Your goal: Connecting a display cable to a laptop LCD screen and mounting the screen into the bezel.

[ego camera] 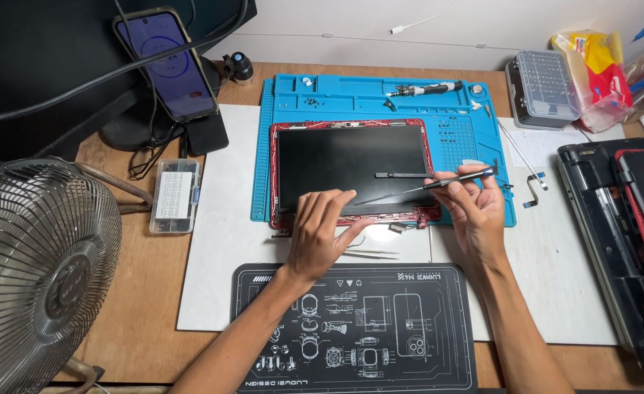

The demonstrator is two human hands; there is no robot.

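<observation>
Right grip: the right hand [477, 208] is closed in a pinch, thumb and fingers around the handle of a thin black metal prying tool [424, 187], whose long tip slants down and left to the lower edge of the panel.
Left grip: the left hand [320, 233] holds nothing; its fingers are bent and spread, fingertips [334, 198] pressing on the lower part of the panel, thumb stretched toward the frame's bottom edge.
Work piece: a flat black rectangular display panel [351, 164] set in a red-rimmed laptop lid frame [273, 175], lying on a blue silicone repair mat [475, 138] toward the table's far edge.
Step in hand: judged from the tool's tip at the bottom rim, the panel's lower edge is being worked loose while the other hand steadies it.
Next move calls for: a shallow tool angle and light, even pressure, since the panel looks thin.
Close by: silver tweezers [372, 252] on the white sheet [212, 277], a black printed mat [439, 350] at the table's near edge.
</observation>
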